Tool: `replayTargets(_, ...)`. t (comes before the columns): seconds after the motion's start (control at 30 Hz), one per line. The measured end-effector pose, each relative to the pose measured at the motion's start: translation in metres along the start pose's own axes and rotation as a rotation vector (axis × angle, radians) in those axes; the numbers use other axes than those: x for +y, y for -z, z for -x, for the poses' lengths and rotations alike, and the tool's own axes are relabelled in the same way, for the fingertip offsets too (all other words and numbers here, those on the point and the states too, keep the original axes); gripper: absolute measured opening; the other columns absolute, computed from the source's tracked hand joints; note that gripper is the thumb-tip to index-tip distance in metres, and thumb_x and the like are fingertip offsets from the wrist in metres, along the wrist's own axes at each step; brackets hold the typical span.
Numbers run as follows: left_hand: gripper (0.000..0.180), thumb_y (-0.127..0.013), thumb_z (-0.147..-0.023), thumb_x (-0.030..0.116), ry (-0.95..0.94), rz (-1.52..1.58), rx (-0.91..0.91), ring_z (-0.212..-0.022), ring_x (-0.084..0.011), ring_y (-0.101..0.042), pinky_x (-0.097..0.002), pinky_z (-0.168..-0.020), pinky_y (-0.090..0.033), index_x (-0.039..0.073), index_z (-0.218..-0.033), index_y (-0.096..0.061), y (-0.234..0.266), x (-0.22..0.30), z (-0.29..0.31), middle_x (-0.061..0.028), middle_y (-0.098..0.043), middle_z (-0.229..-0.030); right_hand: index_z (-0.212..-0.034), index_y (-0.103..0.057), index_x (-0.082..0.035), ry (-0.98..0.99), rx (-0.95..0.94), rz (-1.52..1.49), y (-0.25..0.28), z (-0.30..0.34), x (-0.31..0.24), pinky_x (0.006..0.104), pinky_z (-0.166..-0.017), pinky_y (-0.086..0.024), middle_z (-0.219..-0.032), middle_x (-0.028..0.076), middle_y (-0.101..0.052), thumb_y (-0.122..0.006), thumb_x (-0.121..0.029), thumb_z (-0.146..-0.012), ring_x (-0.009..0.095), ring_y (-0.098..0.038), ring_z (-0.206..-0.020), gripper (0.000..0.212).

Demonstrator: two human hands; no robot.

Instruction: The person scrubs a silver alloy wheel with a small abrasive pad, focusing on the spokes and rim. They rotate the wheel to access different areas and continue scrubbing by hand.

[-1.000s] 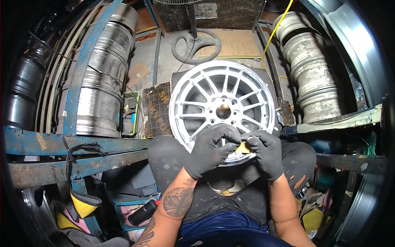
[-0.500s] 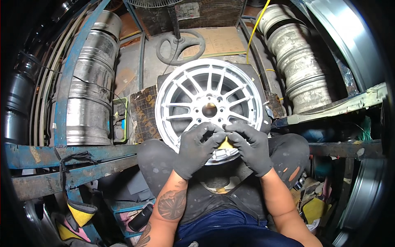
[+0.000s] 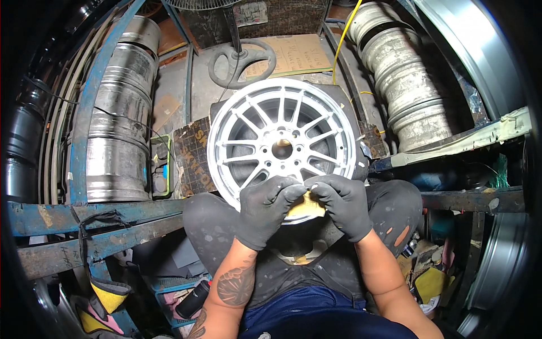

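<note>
Thumbs of the left hand [image 3: 264,213] and right hand [image 3: 343,206] press closed against their fingers, seemingly gripping the upper edge of a yellow sheet [image 3: 305,207] at five o'clock from the centre of the alloy wheel [image 3: 274,160]. Light, even tension between both pinches should prevent creasing. Compared with half a second ago, more yellow shows below the fingertips.

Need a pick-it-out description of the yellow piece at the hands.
Start at the big white multi-spoke wheel in the middle of the view. At its near edge, the dark-gloved left hand and right hand come together, with the small yellow piece at their fingertips. Nothing else over the wheel is yellow; the yellow cable hangs well beyond it, upper right.
</note>
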State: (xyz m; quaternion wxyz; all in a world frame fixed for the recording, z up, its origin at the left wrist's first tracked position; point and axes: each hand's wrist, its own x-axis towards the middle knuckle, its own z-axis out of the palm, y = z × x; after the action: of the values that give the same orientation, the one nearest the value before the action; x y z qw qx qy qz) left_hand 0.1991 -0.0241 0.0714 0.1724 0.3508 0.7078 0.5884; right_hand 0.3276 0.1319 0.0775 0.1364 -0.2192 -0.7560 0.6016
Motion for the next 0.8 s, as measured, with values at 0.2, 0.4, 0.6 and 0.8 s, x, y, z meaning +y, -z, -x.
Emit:
replayTargets(0.2,0.017,-0.081,-0.096,0.016,0.021,-0.002,-0.026,-0.079,-0.0121,-0.073,-0.0271,-0.072,-0.057,0.0,-0.101,-0.081,0.008,-0.002,0.002,-0.0083,-0.08,-0.088,-0.114,-0.079,0.003,-0.15,-0.09,-0.164,0.001,-0.002,-0.005,0.0283,-0.086,-0.056,-0.108,0.012,-0.08,-0.074,-0.025,-0.102,0.014,-0.072,-0.097,0.032)
replayTargets(0.4,0.018,-0.082,-0.094,0.017,-0.059,-0.089,-0.025,-0.08,-0.0141,-0.075,-0.0279,-0.072,-0.058,0.001,-0.102,-0.081,0.011,-0.01,0.0,-0.0082,-0.081,-0.089,-0.118,-0.078,0.005,-0.163,-0.089,-0.19,-0.002,-0.003,-0.006,0.0271,-0.088,-0.056,-0.108,0.01,-0.08,-0.076,-0.02,-0.101,0.011,-0.07,-0.096,0.031)
replayTargets(0.6,0.015,-0.083,-0.093,0.014,-0.052,-0.017,-0.033,-0.079,-0.0146,-0.075,-0.028,-0.073,-0.058,0.001,-0.101,-0.082,0.011,-0.01,-0.001,-0.0087,-0.081,-0.09,-0.12,-0.078,0.003,-0.073,-0.071,-0.093,-0.004,0.0,-0.001,0.0249,-0.085,-0.057,-0.107,0.009,-0.081,-0.075,-0.016,-0.101,0.009,-0.071,-0.093,0.028)
replayTargets(0.8,0.013,-0.082,-0.093,0.012,-0.041,0.02,-0.02,-0.079,-0.0145,-0.075,-0.0275,-0.072,-0.059,0.0,-0.099,-0.081,0.013,-0.01,0.0,-0.0094,-0.081,-0.09,-0.12,-0.078,0.003,0.028,-0.103,-0.045,-0.003,-0.001,0.001,0.0252,-0.085,-0.057,-0.108,0.01,-0.081,-0.074,-0.018,-0.102,0.01,-0.072,-0.093,0.028)
